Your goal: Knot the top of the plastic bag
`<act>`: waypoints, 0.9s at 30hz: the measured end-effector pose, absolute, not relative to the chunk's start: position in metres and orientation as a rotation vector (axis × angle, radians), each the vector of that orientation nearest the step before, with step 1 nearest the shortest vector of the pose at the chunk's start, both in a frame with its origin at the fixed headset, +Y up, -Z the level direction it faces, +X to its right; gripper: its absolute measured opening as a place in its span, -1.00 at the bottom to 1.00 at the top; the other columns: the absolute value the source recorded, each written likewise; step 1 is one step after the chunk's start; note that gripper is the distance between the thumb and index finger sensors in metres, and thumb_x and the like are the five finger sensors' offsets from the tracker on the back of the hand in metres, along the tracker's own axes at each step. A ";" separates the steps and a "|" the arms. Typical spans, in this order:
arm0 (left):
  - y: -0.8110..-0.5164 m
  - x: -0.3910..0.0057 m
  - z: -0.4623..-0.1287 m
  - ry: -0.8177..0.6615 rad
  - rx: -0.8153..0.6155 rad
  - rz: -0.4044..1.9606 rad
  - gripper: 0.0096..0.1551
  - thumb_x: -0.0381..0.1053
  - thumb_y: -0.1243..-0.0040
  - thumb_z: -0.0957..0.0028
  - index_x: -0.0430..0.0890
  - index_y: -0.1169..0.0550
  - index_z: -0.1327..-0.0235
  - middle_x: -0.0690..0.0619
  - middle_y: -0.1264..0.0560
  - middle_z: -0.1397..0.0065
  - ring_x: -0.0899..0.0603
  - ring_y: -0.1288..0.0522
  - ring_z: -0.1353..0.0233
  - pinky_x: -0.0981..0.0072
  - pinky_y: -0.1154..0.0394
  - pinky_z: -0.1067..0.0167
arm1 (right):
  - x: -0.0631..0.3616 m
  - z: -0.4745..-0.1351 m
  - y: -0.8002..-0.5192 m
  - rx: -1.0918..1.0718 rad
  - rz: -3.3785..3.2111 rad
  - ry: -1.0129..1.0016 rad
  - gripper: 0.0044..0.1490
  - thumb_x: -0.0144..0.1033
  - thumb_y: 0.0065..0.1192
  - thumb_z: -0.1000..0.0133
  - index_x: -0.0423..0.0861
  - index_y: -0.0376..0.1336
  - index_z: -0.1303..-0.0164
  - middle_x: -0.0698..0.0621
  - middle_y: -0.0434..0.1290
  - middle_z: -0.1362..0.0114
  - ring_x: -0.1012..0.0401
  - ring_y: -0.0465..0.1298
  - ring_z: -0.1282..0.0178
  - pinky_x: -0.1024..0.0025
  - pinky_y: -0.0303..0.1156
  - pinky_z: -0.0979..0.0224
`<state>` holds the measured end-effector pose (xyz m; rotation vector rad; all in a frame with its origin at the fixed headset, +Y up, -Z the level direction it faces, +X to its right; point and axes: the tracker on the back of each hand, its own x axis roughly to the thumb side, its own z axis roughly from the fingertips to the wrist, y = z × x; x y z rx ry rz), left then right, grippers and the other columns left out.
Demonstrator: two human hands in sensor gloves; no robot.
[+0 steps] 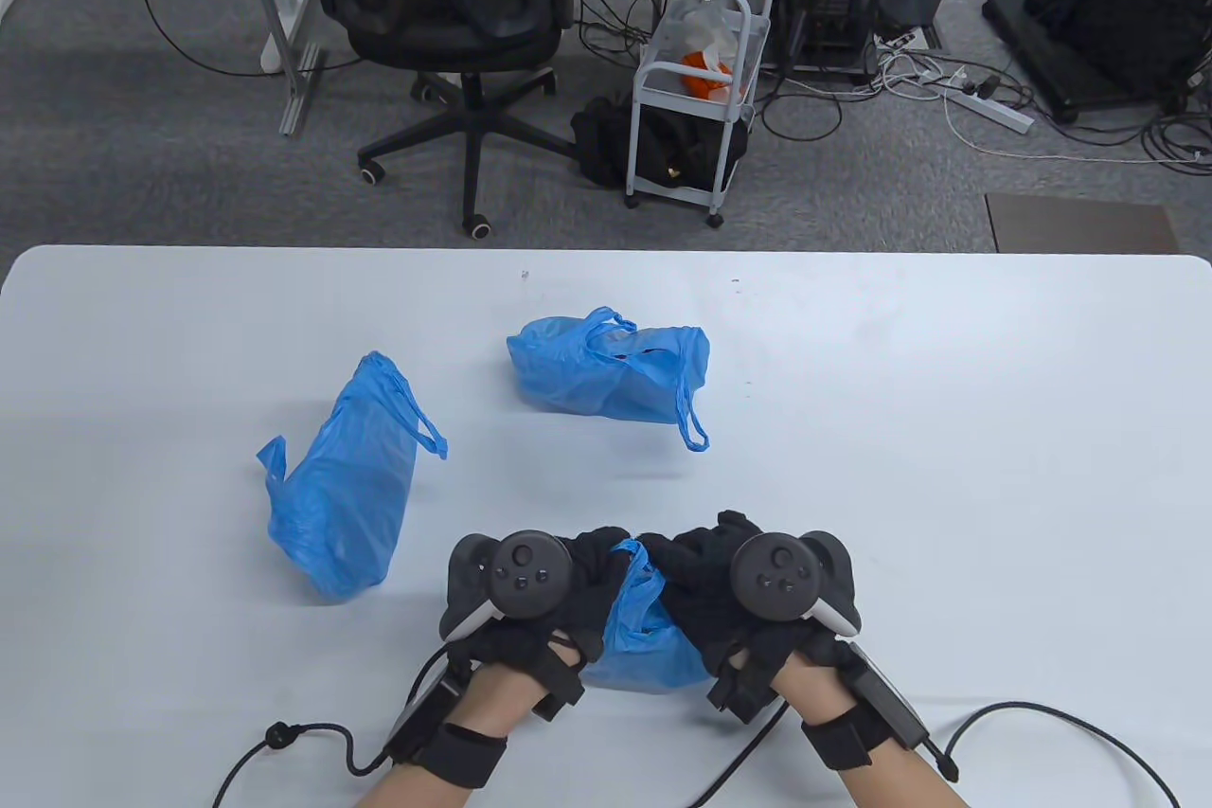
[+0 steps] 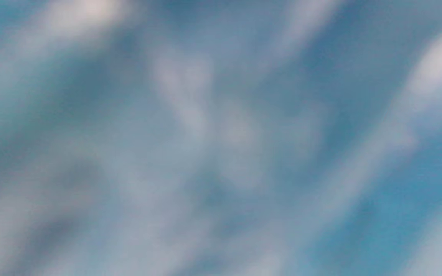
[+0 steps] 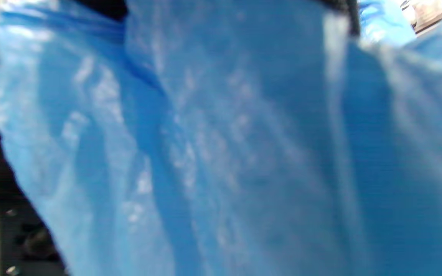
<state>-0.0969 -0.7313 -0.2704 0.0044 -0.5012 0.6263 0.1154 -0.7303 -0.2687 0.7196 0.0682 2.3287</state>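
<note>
Black-gloved, your left hand [image 1: 568, 595] and right hand [image 1: 715, 585] curl in together on the gathered top of the blue plastic bag [image 1: 639, 642], which sits between them at the near edge of the counter [image 1: 947, 429]. You look to be mid-tie, so next you'd likely cross the handles and pull them snug. Two more blue bags [image 1: 346, 476] [image 1: 611, 368] lie further out, and I can read no writing or brand anywhere.
</note>
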 end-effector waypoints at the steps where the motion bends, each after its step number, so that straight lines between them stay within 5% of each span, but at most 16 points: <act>1: -0.730 -0.097 -0.270 -0.501 0.011 0.618 -0.57 0.19 0.10 0.01 0.04 -0.33 -0.05 0.32 -0.63 0.25 -0.05 -0.71 -0.03 -0.08 -0.49 -0.16 | 0.115 -0.269 -0.732 0.732 2.314 0.102 -0.44 -0.27 0.34 -0.04 -0.11 0.36 -0.27 -0.10 0.51 -0.03 -0.20 0.45 -0.10 -0.40 -0.11 -0.43; 7: -0.728 -0.099 -0.269 -0.501 0.035 0.600 -0.57 0.19 0.10 0.01 0.04 -0.33 -0.05 0.32 -0.63 0.25 -0.06 -0.71 -0.03 -0.08 -0.48 -0.17 | 0.114 -0.272 -0.737 0.805 2.219 0.222 -0.22 0.06 0.44 0.02 -0.15 0.35 -0.30 -0.09 0.49 0.01 -0.19 0.44 -0.06 -0.40 -0.11 -0.43; 11: -0.729 -0.097 -0.269 -0.516 0.026 0.607 -0.57 0.19 0.09 0.01 0.04 -0.33 -0.05 0.32 -0.63 0.26 -0.05 -0.71 -0.03 -0.08 -0.49 -0.16 | 0.113 -0.271 -0.736 0.804 2.243 0.228 -0.43 -0.26 0.54 0.04 -0.09 0.41 -0.18 -0.04 0.51 0.09 -0.15 0.48 0.00 -0.40 -0.03 -0.40; 15: -0.729 -0.094 -0.268 -0.528 0.025 0.579 -0.57 0.19 0.09 0.01 0.05 -0.33 -0.05 0.32 -0.63 0.25 -0.05 -0.71 -0.03 -0.08 -0.49 -0.16 | 0.114 -0.272 -0.736 0.812 2.220 0.241 -0.57 -0.36 0.52 0.03 -0.02 0.45 -0.05 -0.04 0.48 0.05 -0.15 0.45 -0.06 -0.39 -0.05 -0.41; 21: -0.731 -0.091 -0.268 -0.541 0.008 0.576 -0.57 0.19 0.09 0.02 0.05 -0.34 -0.05 0.32 -0.64 0.24 -0.05 -0.71 -0.04 -0.08 -0.49 -0.17 | 0.112 -0.272 -0.737 0.811 2.233 0.284 -0.58 -0.54 0.47 0.06 0.03 0.39 0.03 -0.07 0.34 -0.25 -0.23 0.33 -0.30 -0.44 -0.17 -0.44; 27: -0.731 -0.086 -0.266 -0.563 -0.008 0.576 -0.57 0.20 0.09 0.02 0.06 -0.34 -0.05 0.31 -0.64 0.23 -0.07 -0.70 -0.05 -0.09 -0.48 -0.18 | 0.111 -0.273 -0.738 0.830 2.228 0.302 -0.70 -0.55 0.47 0.08 0.06 0.37 0.25 -0.06 0.37 -0.20 -0.24 0.35 -0.28 -0.45 -0.17 -0.44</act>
